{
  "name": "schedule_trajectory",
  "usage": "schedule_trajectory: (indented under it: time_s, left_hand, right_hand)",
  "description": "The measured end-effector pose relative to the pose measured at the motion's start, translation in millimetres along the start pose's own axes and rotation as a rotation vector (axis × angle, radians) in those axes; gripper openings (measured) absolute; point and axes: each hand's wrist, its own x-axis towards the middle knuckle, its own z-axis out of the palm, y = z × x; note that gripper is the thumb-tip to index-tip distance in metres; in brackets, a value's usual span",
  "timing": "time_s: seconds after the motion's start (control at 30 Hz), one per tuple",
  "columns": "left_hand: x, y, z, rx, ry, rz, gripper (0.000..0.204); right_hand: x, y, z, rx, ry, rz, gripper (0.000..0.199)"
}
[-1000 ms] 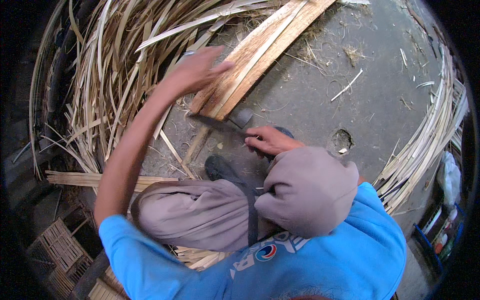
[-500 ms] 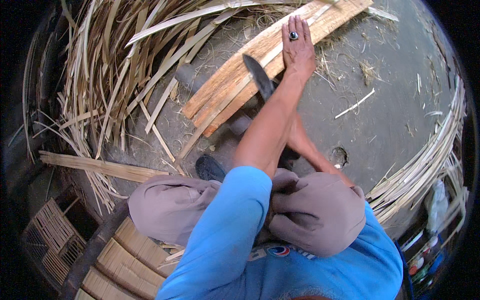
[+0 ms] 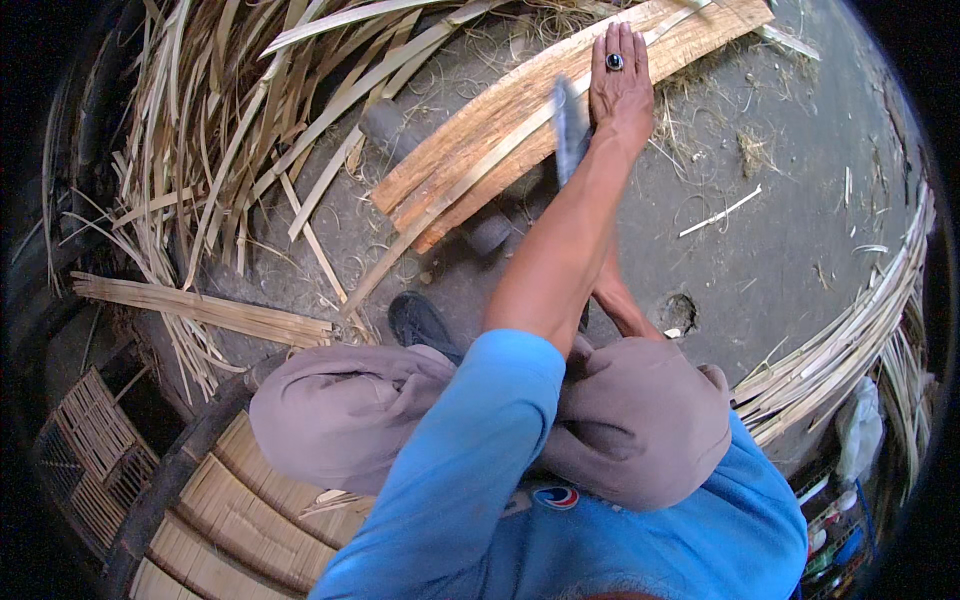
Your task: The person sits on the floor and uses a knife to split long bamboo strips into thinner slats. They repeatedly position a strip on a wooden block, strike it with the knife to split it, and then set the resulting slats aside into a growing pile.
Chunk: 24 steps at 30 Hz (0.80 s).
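My left hand (image 3: 622,98), a dark-stoned ring on one finger, lies flat with fingers stretched out over a thin pale strip (image 3: 478,176), which looks like split bamboo. Beneath the strip is a long wooden plank (image 3: 510,92), set slantwise before me. My right forearm (image 3: 621,300) passes under the left one, which hides the right hand and its fingers. From behind the left forearm sticks out a knife (image 3: 570,130), its dark blade smeared by motion and in line with the right arm. The blade crosses the plank's near edge, just left of my left wrist.
A large heap of pale strips (image 3: 215,130) covers the left side. A bundle of long strips (image 3: 850,340) curves along the right. Thin shavings lie on the grey floor (image 3: 740,270), which has a small hole (image 3: 680,312). A slatted bamboo surface (image 3: 245,500) is at lower left.
The knife blade has swung from pointing up and left to nearly upright, closer to my left wrist. My left hand stays flat on the strip. The whole view has shifted slightly.
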Motion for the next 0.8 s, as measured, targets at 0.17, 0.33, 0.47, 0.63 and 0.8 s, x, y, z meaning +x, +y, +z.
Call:
schedule_trajectory:
  time_s: [0.17, 0.33, 0.47, 0.63, 0.8]
  left_hand:
    - [2, 6, 11, -0.049, 0.072, 0.044, 0.076]
    - [-1, -2, 7, -0.048, 0.04, -0.004, 0.071]
    - [3, -14, 23, 0.055, 0.157, -0.012, 0.07]
    - [4, -6, 12, -0.152, 0.057, 0.06, 0.071]
    - [3, -18, 12, -0.259, 0.032, 0.034, 0.073]
  right_hand:
    - [28, 11, -39, -0.05, -0.477, 0.153, 0.039]
    - [16, -8, -18, -0.096, -0.302, 0.097, 0.038]
    - [7, -11, -3, -0.135, -0.295, 0.071, 0.037]
    - [4, -8, 0, -0.182, -0.319, 0.081, 0.036]
    - [15, -22, -2, -0.205, -0.342, 0.102, 0.035]
